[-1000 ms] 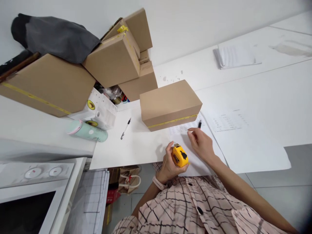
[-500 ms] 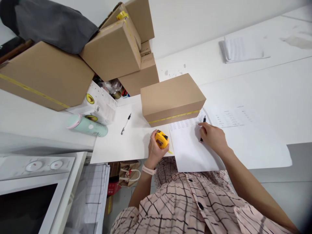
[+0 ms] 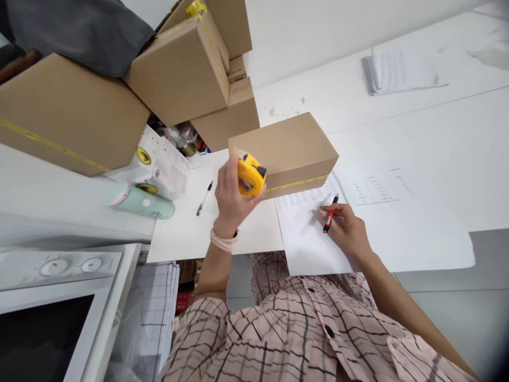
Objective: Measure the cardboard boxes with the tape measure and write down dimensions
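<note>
My left hand is closed around a yellow tape measure, raised in front of the near left part of a closed cardboard box. In my right hand is a red and black pen, gripped between the fingers above a sheet of paper. Printed rows show on that sheet near the box, whose front corner overlaps its far edge. Left of my left hand, a second pen, clear with a black cap, lies on the white table.
Cardboard boxes are stacked at the back left, a dark cloth over them. A green bottle lies beside a white avocado-print carton. A white microwave stands at lower left. Folded papers lie at the back right.
My left hand has lifted the tape measure up and to the left, from the table's front edge to the box. My right hand has turned, showing the pen's red barrel.
</note>
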{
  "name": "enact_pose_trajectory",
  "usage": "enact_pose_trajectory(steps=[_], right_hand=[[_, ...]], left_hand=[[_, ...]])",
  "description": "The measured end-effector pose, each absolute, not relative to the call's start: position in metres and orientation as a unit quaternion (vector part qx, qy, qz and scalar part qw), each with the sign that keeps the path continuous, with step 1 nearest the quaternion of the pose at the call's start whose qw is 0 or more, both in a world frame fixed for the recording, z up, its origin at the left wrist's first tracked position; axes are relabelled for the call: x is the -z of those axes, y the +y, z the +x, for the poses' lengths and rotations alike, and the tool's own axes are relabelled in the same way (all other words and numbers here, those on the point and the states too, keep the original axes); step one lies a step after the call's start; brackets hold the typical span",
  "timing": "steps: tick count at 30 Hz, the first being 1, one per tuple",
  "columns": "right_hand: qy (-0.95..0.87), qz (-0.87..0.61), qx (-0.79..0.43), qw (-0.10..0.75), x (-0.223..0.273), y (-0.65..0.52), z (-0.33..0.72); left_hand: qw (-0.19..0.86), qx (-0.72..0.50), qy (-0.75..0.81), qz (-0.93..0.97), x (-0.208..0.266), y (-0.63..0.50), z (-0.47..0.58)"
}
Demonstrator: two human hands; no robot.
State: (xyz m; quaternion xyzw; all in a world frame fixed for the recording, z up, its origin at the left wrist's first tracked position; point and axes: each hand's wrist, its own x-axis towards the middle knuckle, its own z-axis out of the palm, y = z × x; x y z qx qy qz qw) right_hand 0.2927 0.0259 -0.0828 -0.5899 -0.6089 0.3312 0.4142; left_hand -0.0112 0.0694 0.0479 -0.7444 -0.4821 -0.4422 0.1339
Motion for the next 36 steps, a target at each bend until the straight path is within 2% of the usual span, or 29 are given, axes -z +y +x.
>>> enact_pose_trajectory(steps=[3,7,11,15,18,21,24,28,31,36], right_hand=[[-0.601,-0.588,-0.333,0.426,0.079,0.025,0.294],[-0.605,-0.589,-0.333,0.419,0.074,0.025,0.296],[-0.607,-0.585,-0.343,0.414,0.071,0.025,0.297],[-0.583,-0.558,-0.37,0.46,0.068,0.025,0.297],[-0.552,-0.557,-0.386,0.486,0.068,0.026,0.301],[-0.514,-0.59,-0.395,0.482,0.073,0.028,0.3],[-0.493,-0.594,-0.425,0.472,0.074,0.032,0.283],[-0.493,-0.524,-0.498,0.484,0.071,0.042,0.238],[-0.505,-0.506,-0.506,0.482,0.072,0.053,0.21],[-0.532,-0.548,-0.447,0.466,0.08,0.062,0.197]], left_hand=[[0.123,0.339,-0.497,-0.789,-0.067,0.114,-0.016],[0.079,0.247,-0.509,-0.821,-0.061,0.149,-0.017],[0.041,0.26,-0.525,-0.809,-0.051,0.161,-0.021],[0.095,0.311,-0.528,-0.784,-0.044,0.148,-0.02],[0.117,0.377,-0.497,-0.773,-0.02,0.114,-0.008],[0.022,0.361,-0.437,-0.824,0.02,0.069,0.008],[-0.072,0.243,-0.444,-0.859,0.054,0.033,0.019],[-0.135,0.103,-0.482,-0.86,0.07,0.013,0.019],[-0.152,0.085,-0.488,-0.855,0.069,0.011,0.017],[-0.164,0.108,-0.49,-0.849,0.069,0.011,0.017]])
